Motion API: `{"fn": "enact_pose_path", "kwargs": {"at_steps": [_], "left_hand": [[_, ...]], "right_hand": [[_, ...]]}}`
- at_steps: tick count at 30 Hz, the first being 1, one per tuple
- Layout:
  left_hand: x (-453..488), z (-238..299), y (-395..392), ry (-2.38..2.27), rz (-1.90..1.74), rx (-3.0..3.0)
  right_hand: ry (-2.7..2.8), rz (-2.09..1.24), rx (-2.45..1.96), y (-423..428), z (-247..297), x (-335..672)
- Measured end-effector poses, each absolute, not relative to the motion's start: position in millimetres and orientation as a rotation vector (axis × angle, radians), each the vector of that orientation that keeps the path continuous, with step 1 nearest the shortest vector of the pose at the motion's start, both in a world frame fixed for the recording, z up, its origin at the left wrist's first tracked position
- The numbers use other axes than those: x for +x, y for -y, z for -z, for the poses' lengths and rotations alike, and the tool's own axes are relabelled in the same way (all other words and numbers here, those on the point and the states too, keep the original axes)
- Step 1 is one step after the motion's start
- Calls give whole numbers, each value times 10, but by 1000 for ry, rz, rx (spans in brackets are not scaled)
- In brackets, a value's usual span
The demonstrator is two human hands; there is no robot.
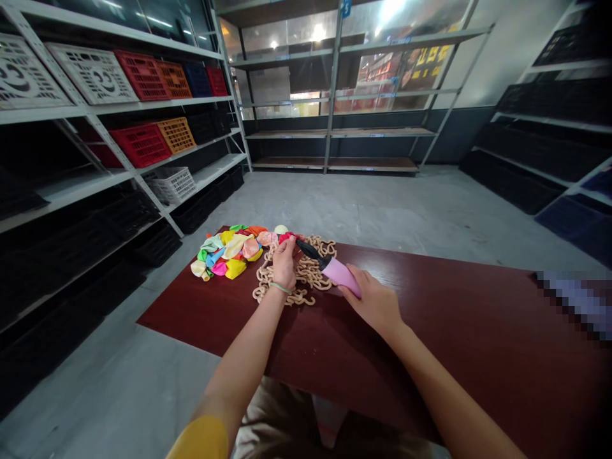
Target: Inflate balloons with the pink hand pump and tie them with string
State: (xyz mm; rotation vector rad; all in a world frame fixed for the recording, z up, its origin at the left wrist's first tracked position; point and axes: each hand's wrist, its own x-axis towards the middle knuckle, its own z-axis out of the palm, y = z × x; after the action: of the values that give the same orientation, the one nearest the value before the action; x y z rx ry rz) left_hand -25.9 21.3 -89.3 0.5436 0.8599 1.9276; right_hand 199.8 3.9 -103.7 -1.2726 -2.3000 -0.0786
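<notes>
My right hand (370, 301) grips a pink handheld pump (340, 275) with a black nozzle (308, 250) pointing left. My left hand (284, 262) closes around a small red deflated balloon (287, 238) at the nozzle's tip. Under my left hand lies a tangled tan chain (306, 275). Just left of it is a heap of deflated balloons (222, 254) in mixed colours. All of this rests on a dark red table (430, 319). The balloon's neck is hidden by my fingers, so I cannot see how it sits on the nozzle.
Metal shelves (115, 108) with red, orange, white and blue crates line the left side, and black crates (540, 153) fill the right. Metal shelving (335, 131) stands at the back, beyond a grey floor (363, 210). A pixelated patch (581, 303) covers the table's far right.
</notes>
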Motion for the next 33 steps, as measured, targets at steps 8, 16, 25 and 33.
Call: {"fn": "enact_pose_path", "kwargs": {"at_steps": [8,16,25,33], "left_hand": [[-234,923,-216,-919,-1880,616],[-208,903,-202,-995,-1807,708],[-139,894,-159,-957,-1729,727],[-12,770,-142,-692,-1877,540]], "right_hand": [[2274,104,-1274,-48,1031,1995],[2274,93,-1281,-37,1029,1999],[2259,92,-1294,-32,1023,1985],[2296,41,-1245,20,1054,1865]]}}
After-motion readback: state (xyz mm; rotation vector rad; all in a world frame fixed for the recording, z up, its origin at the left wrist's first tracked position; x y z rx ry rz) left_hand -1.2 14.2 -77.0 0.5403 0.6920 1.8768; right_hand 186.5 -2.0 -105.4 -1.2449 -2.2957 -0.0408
